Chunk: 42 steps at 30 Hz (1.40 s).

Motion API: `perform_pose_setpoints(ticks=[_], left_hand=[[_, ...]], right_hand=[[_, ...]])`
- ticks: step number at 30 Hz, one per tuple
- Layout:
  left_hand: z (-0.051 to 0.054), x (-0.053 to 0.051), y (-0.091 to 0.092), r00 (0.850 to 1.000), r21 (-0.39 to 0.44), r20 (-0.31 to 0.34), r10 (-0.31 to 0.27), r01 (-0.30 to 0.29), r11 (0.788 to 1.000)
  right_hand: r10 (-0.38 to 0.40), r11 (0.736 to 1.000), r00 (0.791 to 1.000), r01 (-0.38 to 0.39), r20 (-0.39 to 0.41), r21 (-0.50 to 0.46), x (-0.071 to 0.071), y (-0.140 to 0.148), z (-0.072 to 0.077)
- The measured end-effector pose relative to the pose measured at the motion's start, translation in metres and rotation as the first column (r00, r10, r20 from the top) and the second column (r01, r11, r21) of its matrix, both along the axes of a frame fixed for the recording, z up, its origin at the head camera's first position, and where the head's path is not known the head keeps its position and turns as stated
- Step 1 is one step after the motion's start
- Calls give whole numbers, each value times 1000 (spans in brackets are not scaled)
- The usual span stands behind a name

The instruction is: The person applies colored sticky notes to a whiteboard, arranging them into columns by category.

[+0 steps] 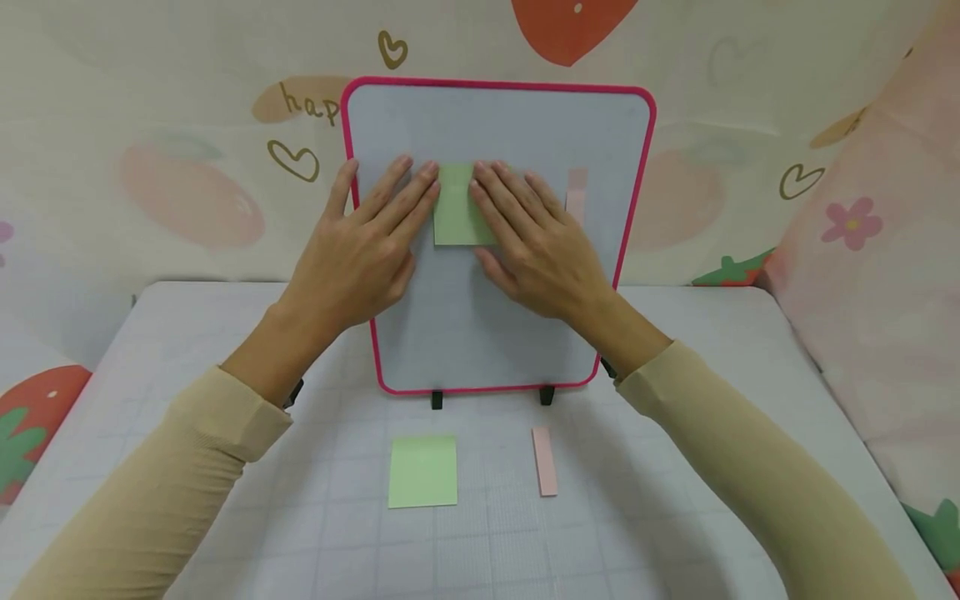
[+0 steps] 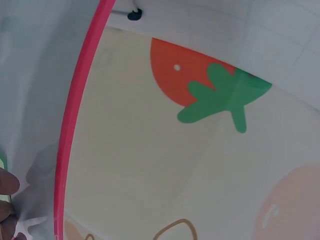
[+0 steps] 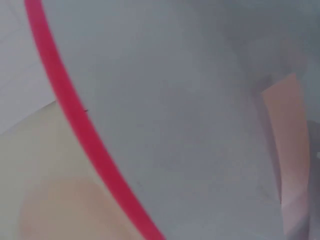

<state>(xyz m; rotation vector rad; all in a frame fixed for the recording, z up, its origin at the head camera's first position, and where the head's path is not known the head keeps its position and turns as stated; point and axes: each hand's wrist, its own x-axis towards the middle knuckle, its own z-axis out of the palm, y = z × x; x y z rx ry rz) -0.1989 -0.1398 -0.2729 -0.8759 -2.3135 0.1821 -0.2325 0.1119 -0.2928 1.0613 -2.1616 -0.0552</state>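
A pale green sticky note lies against a whiteboard with a pink frame. My left hand touches the note's left edge with nearly straight fingers. Over its right part lie the straight fingers of my right hand, hiding that side. A pink paper strip is on the board just right of this hand; in the right wrist view the strip stands partly off the surface. Only a few left fingertips show in the left wrist view.
The board stands on black feet on a white table. In front of it lie a green sticky note pad and a narrow pink strip pad. Behind hangs a patterned cloth with strawberries and hearts.
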Motion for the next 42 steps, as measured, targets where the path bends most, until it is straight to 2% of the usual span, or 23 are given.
perform_pose_setpoints(ticks=[10, 17, 24, 31, 42], left_hand=[[0, 0, -2, 1000, -4, 29, 11, -11, 1000], [-2, 0, -1, 1000, 9, 16, 2, -2, 1000], [-3, 1, 2, 1000, 18, -3, 3, -3, 1000], [-1, 3, 7, 999, -12, -32, 19, -20, 1000], [0, 4, 8, 999, -13, -33, 24, -25, 1000]], right_hand=[[-11, 1000, 1000, 11, -9, 15, 0, 16, -1], [-17, 1000, 1000, 18, -19, 20, 1, 22, -3], [6, 1000, 1000, -6, -14, 19, 1, 22, -3], [2, 999, 999, -1, -32, 37, 2, 18, -1], [-16, 999, 1000, 16, -24, 31, 9, 9, 0]])
